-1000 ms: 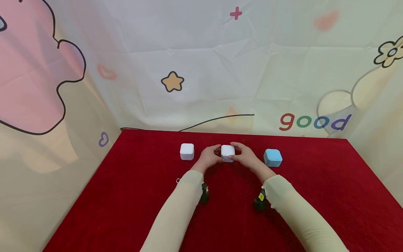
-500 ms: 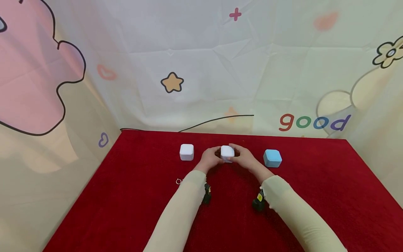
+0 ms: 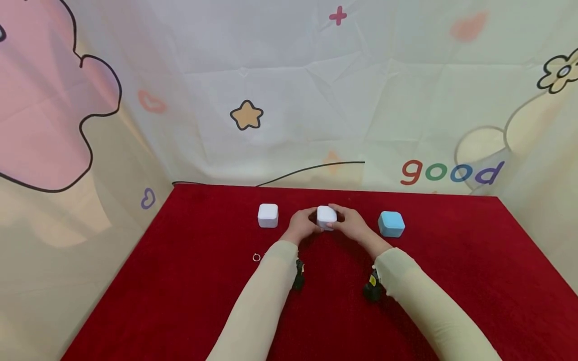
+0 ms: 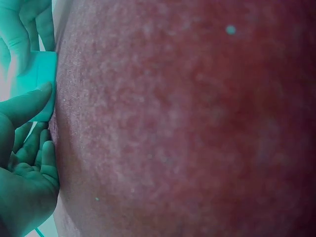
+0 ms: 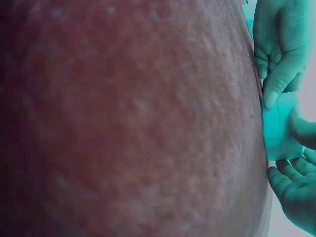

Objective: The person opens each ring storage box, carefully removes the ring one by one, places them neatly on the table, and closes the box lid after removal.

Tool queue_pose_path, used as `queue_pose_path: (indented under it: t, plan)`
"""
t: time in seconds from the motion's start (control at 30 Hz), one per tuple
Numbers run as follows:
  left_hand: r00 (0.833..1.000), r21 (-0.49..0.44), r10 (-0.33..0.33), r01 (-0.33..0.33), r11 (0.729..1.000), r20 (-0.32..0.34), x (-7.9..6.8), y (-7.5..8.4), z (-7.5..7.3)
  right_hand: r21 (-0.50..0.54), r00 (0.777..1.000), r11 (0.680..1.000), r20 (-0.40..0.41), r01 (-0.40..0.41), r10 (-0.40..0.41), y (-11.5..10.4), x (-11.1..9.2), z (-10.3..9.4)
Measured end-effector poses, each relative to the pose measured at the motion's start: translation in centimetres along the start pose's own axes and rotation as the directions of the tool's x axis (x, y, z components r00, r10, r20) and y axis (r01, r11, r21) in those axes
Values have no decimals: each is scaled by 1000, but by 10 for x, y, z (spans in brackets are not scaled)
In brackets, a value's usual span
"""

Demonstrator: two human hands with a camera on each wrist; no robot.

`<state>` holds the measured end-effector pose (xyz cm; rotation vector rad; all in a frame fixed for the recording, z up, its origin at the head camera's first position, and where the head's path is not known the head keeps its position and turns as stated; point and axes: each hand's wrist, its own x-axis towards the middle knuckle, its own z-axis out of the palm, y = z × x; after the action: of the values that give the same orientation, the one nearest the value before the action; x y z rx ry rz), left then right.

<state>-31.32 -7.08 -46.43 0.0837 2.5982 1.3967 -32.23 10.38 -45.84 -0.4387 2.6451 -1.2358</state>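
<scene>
Between both hands, near the back of the red-covered table, sits a small white box (image 3: 326,213) with rounded corners. My left hand (image 3: 301,227) grips its left side, with the thumb (image 4: 40,97) across the front face. From the right, my right hand (image 3: 354,225) pinches it, thumb (image 5: 302,129) on the front. A faint seam crosses the box front (image 5: 280,132) in the right wrist view. To the left stands a second white box (image 3: 268,215), and to the right a light blue box (image 3: 391,224). Most of the far fingers are hidden.
On the red cloth (image 3: 189,281), a small pale ring (image 3: 256,257) lies beside the left sleeve. A printed curtain (image 3: 298,110) hangs behind the table and along its sides. Dark wrist cameras (image 3: 372,288) sit under both wrists.
My left forearm has shifted slightly right, so the small ring beside the sleeve shows more fully. Both hands keep hold of the middle white box, which stays in place.
</scene>
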Motion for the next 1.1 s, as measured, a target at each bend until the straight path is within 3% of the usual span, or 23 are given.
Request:
queue_pose_path:
  t: [0.7, 1.1]
  plan:
    - [1000, 92, 3, -1, 996, -26, 8, -1, 1, -100, 999, 995, 30, 22, -20, -5, 5, -4]
    - [1000, 75, -5, 7, 997, -18, 9, -1, 3, -95, 999, 995, 40, 12, -9, -2, 5, -3]
